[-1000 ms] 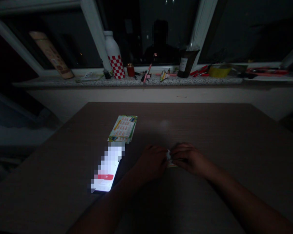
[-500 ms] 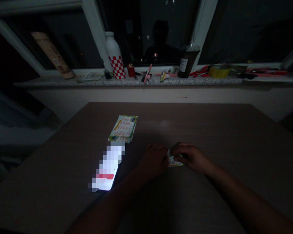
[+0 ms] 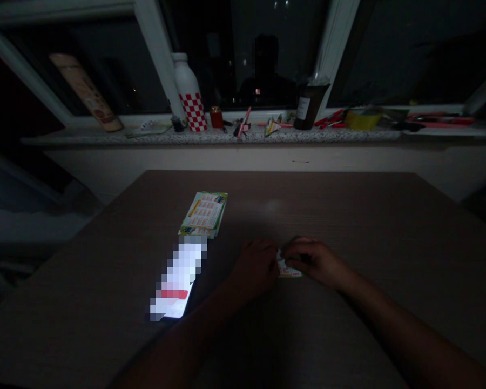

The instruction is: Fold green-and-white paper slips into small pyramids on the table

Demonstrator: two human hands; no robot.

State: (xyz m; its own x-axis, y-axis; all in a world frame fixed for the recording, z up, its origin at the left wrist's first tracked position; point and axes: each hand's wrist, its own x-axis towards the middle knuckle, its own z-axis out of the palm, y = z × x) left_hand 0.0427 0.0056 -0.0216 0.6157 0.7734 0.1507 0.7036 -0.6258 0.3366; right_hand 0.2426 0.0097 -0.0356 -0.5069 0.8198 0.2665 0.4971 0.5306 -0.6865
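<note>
A small printed card point(image 3: 290, 272) with orange print lies on the table between my hands, mostly covered by them. My left hand point(image 3: 256, 268) is closed, its curled fingers holding down the card's left side. Over the card's upper right, my right hand point(image 3: 314, 260) has thumb and fingers pinched together. Whatever sits in that pinch is too dark and small to make out. To the left is a stack of similar cards point(image 3: 204, 212), green-edged with rows of orange print. A lit phone point(image 3: 176, 305) lies just below that stack, near my left forearm.
The brown table point(image 3: 348, 210) reaches to the wall under a window. On the speckled sill point(image 3: 141, 139) stand a tan cylinder point(image 3: 87, 92), a red-checked white bottle point(image 3: 190, 94), a small red jar point(image 3: 216, 117), a dark pouch point(image 3: 309, 108) and several pens. The room is dim.
Both hands stay at the card in nearly the same pose. My right hand has shifted very slightly left over it. The whole view has moved a touch.
</note>
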